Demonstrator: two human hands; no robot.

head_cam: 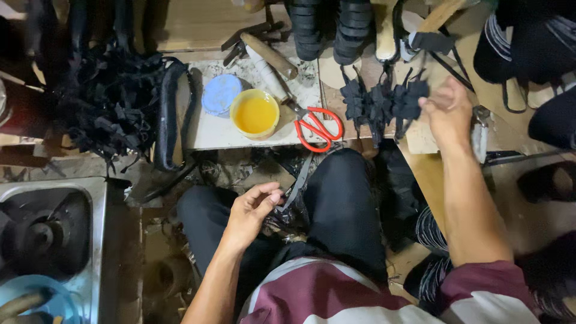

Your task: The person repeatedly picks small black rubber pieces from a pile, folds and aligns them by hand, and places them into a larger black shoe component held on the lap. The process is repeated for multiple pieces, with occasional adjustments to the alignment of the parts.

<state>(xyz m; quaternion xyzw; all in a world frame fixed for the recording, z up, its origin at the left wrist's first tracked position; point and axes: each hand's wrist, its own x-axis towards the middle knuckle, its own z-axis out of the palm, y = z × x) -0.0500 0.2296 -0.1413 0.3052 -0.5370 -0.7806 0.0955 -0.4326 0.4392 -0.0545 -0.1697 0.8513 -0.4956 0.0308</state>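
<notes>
My right hand (449,114) reaches forward and pinches the edge of a bunch of black cut strap pieces (384,102) lying on the work board. My left hand (252,210) rests low over my lap, fingers pinched on a thin dark strip (298,180) that runs up toward the board. Red-handled scissors (318,128) lie on the white slab (207,135) between the hands, beside a yellow tub of glue (255,114) and its blue lid (221,94).
A hammer (268,54) and other tools lie behind the glue tub. A heap of black strap offcuts (108,102) fills the left side. Stacked black soles (333,30) stand at the back. A metal stove (48,234) sits at lower left.
</notes>
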